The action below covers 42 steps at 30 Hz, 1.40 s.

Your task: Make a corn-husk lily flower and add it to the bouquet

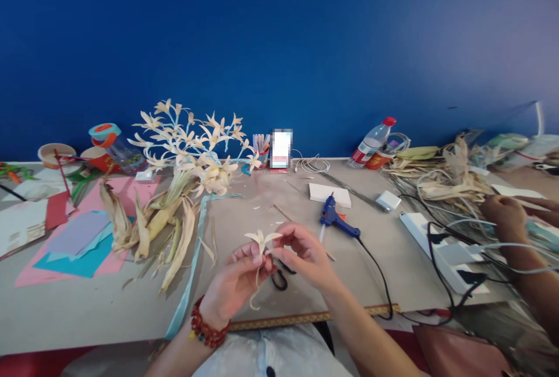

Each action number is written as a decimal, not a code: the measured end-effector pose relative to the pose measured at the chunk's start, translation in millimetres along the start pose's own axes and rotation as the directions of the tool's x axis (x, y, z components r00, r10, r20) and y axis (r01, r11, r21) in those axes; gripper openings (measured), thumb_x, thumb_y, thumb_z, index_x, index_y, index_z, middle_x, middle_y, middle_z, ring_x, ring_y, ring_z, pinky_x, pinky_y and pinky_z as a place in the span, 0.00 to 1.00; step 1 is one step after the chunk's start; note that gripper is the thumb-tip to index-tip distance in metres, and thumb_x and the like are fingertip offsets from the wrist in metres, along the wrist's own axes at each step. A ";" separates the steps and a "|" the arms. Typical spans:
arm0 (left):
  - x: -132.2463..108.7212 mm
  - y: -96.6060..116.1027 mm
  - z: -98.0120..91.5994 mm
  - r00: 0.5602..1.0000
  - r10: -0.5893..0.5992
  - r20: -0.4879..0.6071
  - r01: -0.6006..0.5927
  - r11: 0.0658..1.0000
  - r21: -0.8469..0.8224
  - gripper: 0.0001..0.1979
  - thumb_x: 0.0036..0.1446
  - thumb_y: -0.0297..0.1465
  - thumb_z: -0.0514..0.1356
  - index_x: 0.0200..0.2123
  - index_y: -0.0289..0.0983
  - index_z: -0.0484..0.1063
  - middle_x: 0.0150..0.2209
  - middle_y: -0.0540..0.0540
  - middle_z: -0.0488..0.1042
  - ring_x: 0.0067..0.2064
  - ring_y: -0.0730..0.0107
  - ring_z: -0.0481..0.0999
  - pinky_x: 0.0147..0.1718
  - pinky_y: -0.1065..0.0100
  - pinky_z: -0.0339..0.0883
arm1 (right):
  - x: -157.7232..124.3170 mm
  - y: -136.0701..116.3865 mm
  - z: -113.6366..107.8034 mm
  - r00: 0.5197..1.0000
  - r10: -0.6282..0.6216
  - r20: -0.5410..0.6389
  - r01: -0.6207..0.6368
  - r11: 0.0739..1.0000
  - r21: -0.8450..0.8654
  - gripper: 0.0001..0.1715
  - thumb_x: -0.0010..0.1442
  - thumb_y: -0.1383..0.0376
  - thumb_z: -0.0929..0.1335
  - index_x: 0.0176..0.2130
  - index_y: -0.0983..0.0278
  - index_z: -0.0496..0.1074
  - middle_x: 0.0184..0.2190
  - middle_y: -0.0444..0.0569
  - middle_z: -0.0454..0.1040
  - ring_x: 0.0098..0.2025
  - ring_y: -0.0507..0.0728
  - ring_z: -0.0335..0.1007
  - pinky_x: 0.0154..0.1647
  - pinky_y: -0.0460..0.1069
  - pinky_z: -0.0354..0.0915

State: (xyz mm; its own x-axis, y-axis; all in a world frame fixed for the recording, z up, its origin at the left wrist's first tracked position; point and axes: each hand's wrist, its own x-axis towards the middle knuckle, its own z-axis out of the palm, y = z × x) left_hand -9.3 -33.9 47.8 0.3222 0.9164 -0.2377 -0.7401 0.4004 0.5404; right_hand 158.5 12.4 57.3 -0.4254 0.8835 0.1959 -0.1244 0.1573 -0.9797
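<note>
My left hand (236, 284), with a red bead bracelet at the wrist, pinches the base of a small cream husk flower (262, 239) held above the table. My right hand (303, 252) is closed on the flower's right petal, fingertips touching it. A thin curled strip hangs down from the flower below my left fingers. Black scissors (279, 278) lie on the table just under my hands, partly hidden by them.
A blue glue gun (336, 222) with a black cord lies right of my hands. Dried corn husks (152, 219) and a spray of finished husk flowers (192, 138) sit left. Coloured paper (78, 243), a water bottle (371, 144), a power strip (441, 249) and another person's hand (506, 217) are around.
</note>
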 end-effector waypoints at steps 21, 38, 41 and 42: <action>3.0 2.2 6.4 0.896 0.385 -0.221 -0.301 0.892 0.337 0.06 0.48 0.30 0.68 0.25 0.37 0.73 0.31 0.49 0.73 0.36 0.69 0.72 0.40 0.68 0.63 | -3.0 -14.0 3.2 0.849 -0.390 -0.356 0.298 0.910 -0.287 0.05 0.58 0.68 0.69 0.29 0.59 0.73 0.27 0.47 0.70 0.33 0.57 0.67 0.34 0.52 0.63; -1.3 -5.2 8.7 0.837 0.536 -0.113 -0.388 0.727 0.567 0.08 0.54 0.31 0.64 0.25 0.36 0.72 0.30 0.49 0.71 0.30 0.72 0.66 0.30 0.73 0.60 | 8.6 -17.8 25.5 0.750 -0.654 -0.097 0.447 0.609 -0.655 0.09 0.54 0.74 0.69 0.33 0.59 0.73 0.34 0.49 0.72 0.37 0.59 0.71 0.40 0.56 0.66; -1.6 -5.0 8.4 0.839 0.534 -0.106 -0.389 0.724 0.570 0.08 0.54 0.32 0.64 0.25 0.36 0.71 0.31 0.48 0.72 0.32 0.72 0.66 0.31 0.73 0.60 | 9.2 -17.7 24.5 0.736 -0.674 -0.064 0.459 0.567 -0.684 0.09 0.54 0.74 0.69 0.34 0.59 0.73 0.35 0.49 0.72 0.38 0.59 0.71 0.40 0.56 0.67; -1.6 -5.1 8.2 0.840 0.533 -0.103 -0.390 0.724 0.569 0.09 0.55 0.32 0.64 0.25 0.36 0.71 0.32 0.48 0.72 0.32 0.72 0.66 0.31 0.73 0.60 | 9.4 -17.7 24.3 0.731 -0.680 -0.054 0.465 0.554 -0.690 0.09 0.54 0.74 0.69 0.34 0.59 0.73 0.35 0.49 0.72 0.38 0.59 0.71 0.40 0.56 0.67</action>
State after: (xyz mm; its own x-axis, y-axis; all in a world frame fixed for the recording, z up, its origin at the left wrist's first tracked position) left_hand -1.2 -37.4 52.1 -0.1847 0.9828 0.0057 -0.3254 -0.0666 0.9432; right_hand 134.9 7.2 77.6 -0.1780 0.5624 0.8074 0.3520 0.8026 -0.4815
